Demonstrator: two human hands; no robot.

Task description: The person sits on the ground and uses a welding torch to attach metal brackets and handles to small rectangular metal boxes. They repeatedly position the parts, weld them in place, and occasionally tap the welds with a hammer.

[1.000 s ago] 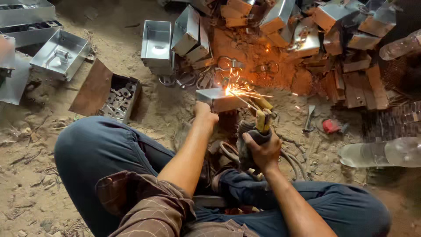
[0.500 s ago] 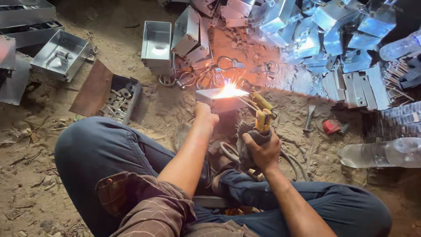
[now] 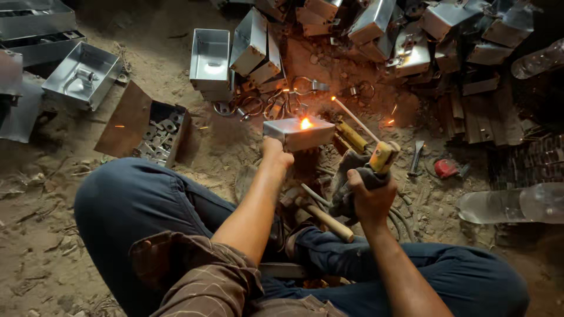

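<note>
I sit cross-legged on a dirt floor. My left hand (image 3: 276, 154) grips the near edge of a small shiny metal box (image 3: 298, 132), which carries a glowing weld spot on top. My right hand (image 3: 365, 191), wrapped in a grey cloth, grips a yellow-handled electrode holder (image 3: 382, 155). Its welding rod (image 3: 355, 118) points up and to the left, the glowing tip lifted clear of the box. A wooden-handled hammer (image 3: 325, 215) lies between my legs.
Several finished metal boxes (image 3: 212, 57) are piled at the back, with wire loops (image 3: 276, 103) in front. A rusty tray of small brackets (image 3: 161, 132) sits left. A clear plastic bottle (image 3: 517, 202) and a red tool (image 3: 446, 168) lie right.
The bright arc on the box has stopped, leaving a small glow. My right hand has pulled the rod back and up, off the box. My left hand still holds the box.
</note>
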